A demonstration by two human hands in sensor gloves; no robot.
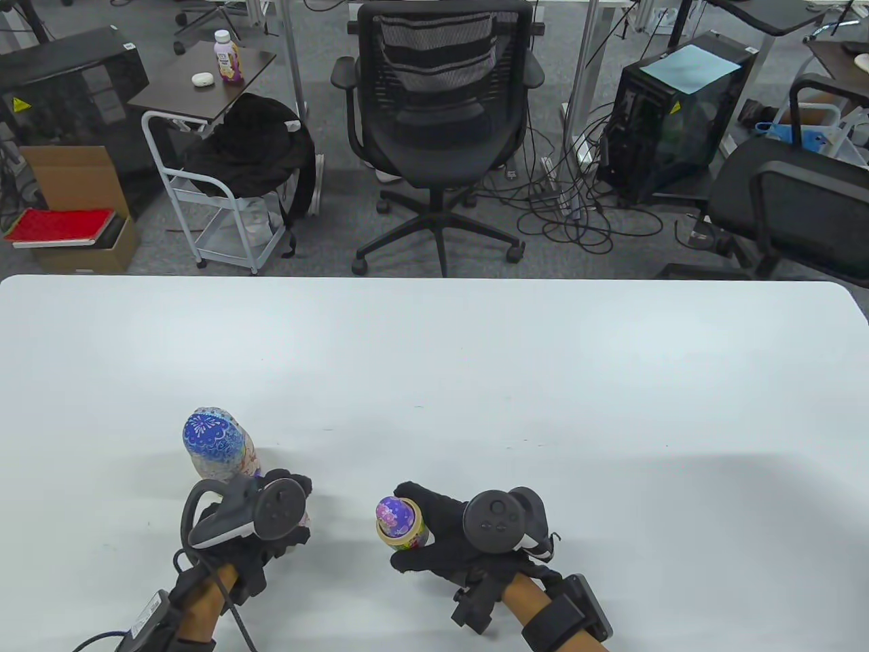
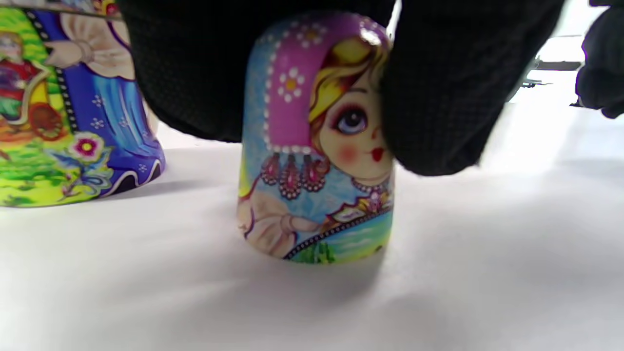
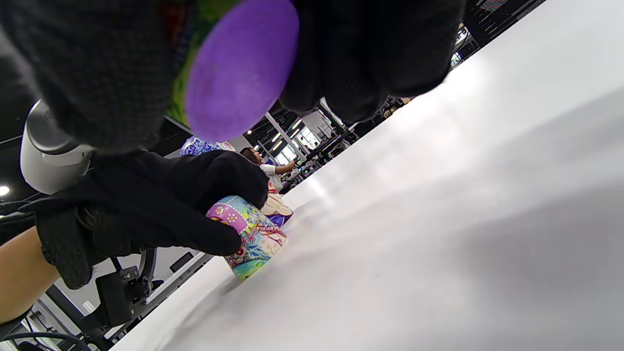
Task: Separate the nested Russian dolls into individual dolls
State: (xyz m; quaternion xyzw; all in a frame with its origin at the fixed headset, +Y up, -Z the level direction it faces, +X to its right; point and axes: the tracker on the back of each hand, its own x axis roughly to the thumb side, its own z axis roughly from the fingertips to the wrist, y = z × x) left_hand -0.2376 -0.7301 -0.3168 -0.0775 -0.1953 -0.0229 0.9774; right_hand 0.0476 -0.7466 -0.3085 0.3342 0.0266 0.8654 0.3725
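My left hand (image 1: 261,523) pinches the small painted wooden doll with pink headscarf (image 2: 317,146), standing on the white table (image 1: 475,380) beside the large blue-topped doll (image 1: 216,441). My right hand (image 1: 441,543) grips a purple-capped doll (image 1: 400,521), lifted. Mid-separation, I judge; next: twist it open.

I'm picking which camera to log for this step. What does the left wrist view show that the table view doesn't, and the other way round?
Only the left wrist view: the painted face of the top half under the left hand's fingers, its rim on the table.

Only the table view: the right hand gripping a small doll, lifted.

Both: the big doll, standing beside the left hand.
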